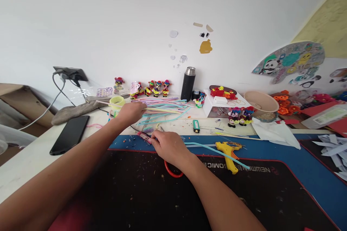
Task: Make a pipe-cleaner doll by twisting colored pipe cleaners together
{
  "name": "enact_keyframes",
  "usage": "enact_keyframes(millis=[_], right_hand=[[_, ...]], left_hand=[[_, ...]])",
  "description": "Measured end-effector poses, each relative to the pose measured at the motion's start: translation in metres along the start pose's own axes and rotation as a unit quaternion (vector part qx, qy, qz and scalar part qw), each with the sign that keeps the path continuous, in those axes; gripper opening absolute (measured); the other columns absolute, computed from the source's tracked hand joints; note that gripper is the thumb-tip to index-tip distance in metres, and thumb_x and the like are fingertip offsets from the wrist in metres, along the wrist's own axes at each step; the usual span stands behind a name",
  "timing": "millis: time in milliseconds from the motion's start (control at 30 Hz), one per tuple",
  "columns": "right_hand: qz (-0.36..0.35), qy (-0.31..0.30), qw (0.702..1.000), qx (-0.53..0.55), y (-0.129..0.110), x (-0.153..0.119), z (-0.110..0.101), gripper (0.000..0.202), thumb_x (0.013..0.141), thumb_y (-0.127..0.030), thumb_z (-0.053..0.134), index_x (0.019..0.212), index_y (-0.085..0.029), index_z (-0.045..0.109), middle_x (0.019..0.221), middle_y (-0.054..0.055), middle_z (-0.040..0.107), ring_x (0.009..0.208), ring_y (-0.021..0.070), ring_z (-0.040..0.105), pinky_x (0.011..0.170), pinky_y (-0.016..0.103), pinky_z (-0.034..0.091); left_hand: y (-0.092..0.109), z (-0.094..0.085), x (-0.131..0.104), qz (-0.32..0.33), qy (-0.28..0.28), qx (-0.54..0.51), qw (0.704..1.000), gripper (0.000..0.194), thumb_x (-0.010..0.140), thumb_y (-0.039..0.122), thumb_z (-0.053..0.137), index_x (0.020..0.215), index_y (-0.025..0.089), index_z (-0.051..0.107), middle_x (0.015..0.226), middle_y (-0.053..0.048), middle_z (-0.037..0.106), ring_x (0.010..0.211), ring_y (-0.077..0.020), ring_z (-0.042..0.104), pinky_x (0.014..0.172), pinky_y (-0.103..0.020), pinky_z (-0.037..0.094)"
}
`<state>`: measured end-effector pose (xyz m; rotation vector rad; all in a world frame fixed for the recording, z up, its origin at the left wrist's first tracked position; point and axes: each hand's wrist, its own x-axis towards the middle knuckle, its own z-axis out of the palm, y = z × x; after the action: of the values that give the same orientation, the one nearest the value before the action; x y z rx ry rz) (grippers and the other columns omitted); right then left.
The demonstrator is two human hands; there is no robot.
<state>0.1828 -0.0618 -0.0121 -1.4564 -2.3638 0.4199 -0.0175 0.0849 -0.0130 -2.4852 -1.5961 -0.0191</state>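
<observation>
My left hand point(131, 113) is closed at the left end of a loose pile of pastel pipe cleaners point(168, 104). Its fingertips are partly hidden, but they pinch at the strands. My right hand point(170, 147) is curled low over the mat's back edge, thumb and forefinger together beside a small pink wrapped piece point(143, 136). Under its palm shows the red handle loop of scissors point(174, 174), and a narrow metal tip pokes out above the knuckles. From behind this hand a light blue pipe cleaner point(217, 148) runs right, across a yellow glue gun point(229, 153).
A black phone point(69, 135) lies at left, near a yellow-green tape roll point(117, 102). Behind stand a black flask point(188, 85) and several small figures point(158, 88). At right are a white box point(217, 110), a beige bowl point(261, 101) and paper strips point(332, 151). Scraps dot the black mat point(130, 195).
</observation>
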Motion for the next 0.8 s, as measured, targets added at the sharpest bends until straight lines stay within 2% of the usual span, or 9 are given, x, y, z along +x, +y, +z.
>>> enact_keyframes(millis=[133, 267, 567, 700, 800], right_hand=[[0.001, 0.002, 1.000, -0.003, -0.001, 0.000, -0.001, 0.025, 0.106, -0.037, 0.049, 0.101, -0.021, 0.067, 0.087, 0.004, 0.076, 0.080, 0.0205, 0.068, 0.061, 0.030, 0.029], [0.003, -0.006, 1.000, -0.021, -0.001, 0.000, -0.001, 0.024, 0.106, -0.037, 0.049, 0.101, -0.021, 0.067, 0.089, 0.004, 0.076, 0.082, 0.0214, 0.069, 0.061, 0.030, 0.031], [-0.009, -0.011, 0.999, -0.043, 0.002, 0.000, 0.003, 0.024, 0.106, -0.038, 0.049, 0.105, -0.021, 0.066, 0.091, 0.006, 0.078, 0.081, 0.0241, 0.072, 0.062, 0.030, 0.037], [-0.013, -0.020, 0.999, -0.046, 0.001, 0.000, 0.001, 0.027, 0.106, -0.039, 0.048, 0.106, -0.021, 0.067, 0.092, 0.007, 0.078, 0.082, 0.0244, 0.072, 0.063, 0.030, 0.039], [-0.009, -0.023, 0.999, -0.045, 0.001, 0.000, 0.000, 0.026, 0.106, -0.039, 0.048, 0.106, -0.020, 0.067, 0.092, 0.008, 0.077, 0.082, 0.0242, 0.071, 0.064, 0.030, 0.041]], left_hand=[[0.001, 0.010, 0.002, 0.022, -0.015, 0.003, 1.000, 0.027, 0.097, 0.032, 0.049, 0.109, 0.021, 0.069, 0.112, -0.013, 0.072, 0.101, -0.0312, 0.069, 0.068, -0.033, 0.046], [0.001, 0.011, 0.005, 0.017, -0.017, 0.004, 1.000, 0.025, 0.096, 0.032, 0.050, 0.104, 0.019, 0.070, 0.110, -0.014, 0.071, 0.102, -0.0314, 0.068, 0.069, -0.034, 0.046], [-0.001, -0.014, 0.004, 0.044, 0.001, 0.010, 0.999, 0.024, 0.092, 0.039, 0.057, 0.095, 0.020, 0.070, 0.107, -0.012, 0.071, 0.105, -0.0306, 0.066, 0.069, -0.032, 0.045], [0.001, -0.024, 0.008, 0.049, -0.029, -0.026, 0.998, 0.034, 0.093, 0.048, 0.051, 0.094, 0.023, 0.073, 0.104, -0.009, 0.075, 0.097, -0.0292, 0.068, 0.069, -0.032, 0.044], [0.000, -0.027, 0.010, 0.049, -0.060, -0.040, 0.996, 0.035, 0.092, 0.048, 0.049, 0.095, 0.024, 0.074, 0.102, -0.008, 0.077, 0.091, -0.0282, 0.069, 0.069, -0.031, 0.043]])
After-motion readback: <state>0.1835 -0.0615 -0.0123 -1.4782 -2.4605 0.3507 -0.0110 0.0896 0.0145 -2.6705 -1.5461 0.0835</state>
